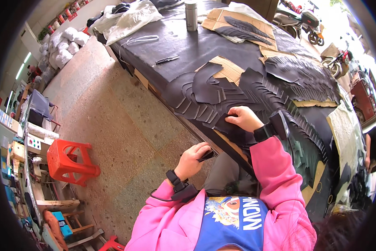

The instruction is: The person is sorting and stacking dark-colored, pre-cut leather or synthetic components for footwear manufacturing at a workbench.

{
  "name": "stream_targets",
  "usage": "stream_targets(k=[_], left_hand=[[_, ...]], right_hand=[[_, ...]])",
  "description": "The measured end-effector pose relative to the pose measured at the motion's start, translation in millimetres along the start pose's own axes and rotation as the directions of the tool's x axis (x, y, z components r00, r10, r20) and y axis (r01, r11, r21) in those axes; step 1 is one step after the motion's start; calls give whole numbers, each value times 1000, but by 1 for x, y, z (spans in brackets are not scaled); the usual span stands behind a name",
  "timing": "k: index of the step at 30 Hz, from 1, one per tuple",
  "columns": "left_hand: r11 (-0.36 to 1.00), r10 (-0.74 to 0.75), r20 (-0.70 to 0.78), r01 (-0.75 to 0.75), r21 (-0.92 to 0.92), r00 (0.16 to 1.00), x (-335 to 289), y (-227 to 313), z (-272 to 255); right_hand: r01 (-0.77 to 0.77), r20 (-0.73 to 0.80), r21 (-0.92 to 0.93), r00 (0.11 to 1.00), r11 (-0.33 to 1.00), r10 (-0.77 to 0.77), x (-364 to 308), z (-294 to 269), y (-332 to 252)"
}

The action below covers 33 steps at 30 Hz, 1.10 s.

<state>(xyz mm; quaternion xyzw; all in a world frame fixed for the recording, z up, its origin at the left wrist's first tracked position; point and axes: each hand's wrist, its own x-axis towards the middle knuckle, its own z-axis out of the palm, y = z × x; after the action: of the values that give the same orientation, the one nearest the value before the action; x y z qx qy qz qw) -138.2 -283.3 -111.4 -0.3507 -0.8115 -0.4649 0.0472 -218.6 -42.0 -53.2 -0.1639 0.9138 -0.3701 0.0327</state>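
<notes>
My left hand (190, 162) is in front of the table's near edge, its fingers closed round a small black flat piece (207, 156). Over the table edge, my right hand (245, 119) has thumb and fingers pinched down at the dark sheet pieces; its fingertips hide what they grip. Around it lie thin, dark, leather-like cut pieces, overlapping in a curved row (196, 109) on the left and a long fanned row (271, 90) on the right. A larger smooth dark piece (207, 85) rests beyond the curved row.
The black-topped table (146, 75) carries a pen (167, 60), a metal flask (191, 16), a white plastic bag (131, 19) and cardboard (230, 70) under more dark pieces. A red stool (73, 161) stands on the floor at left. Another person's arm (367, 150) shows at far right.
</notes>
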Motion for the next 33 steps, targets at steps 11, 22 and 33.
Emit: stream_targets(k=[11, 22, 33], left_hand=[[972, 124, -21, -117, 201, 992, 11, -8, 2], [967, 130, -12, -125, 224, 991, 17, -11, 5], [969, 86, 5, -85, 233, 996, 24, -17, 15]], right_hand=[[-130, 53, 34, 990, 991, 128, -5, 11, -10], [-130, 16, 77, 991, 989, 129, -4, 14, -13], [-136, -3, 19, 991, 990, 136, -6, 17, -15]])
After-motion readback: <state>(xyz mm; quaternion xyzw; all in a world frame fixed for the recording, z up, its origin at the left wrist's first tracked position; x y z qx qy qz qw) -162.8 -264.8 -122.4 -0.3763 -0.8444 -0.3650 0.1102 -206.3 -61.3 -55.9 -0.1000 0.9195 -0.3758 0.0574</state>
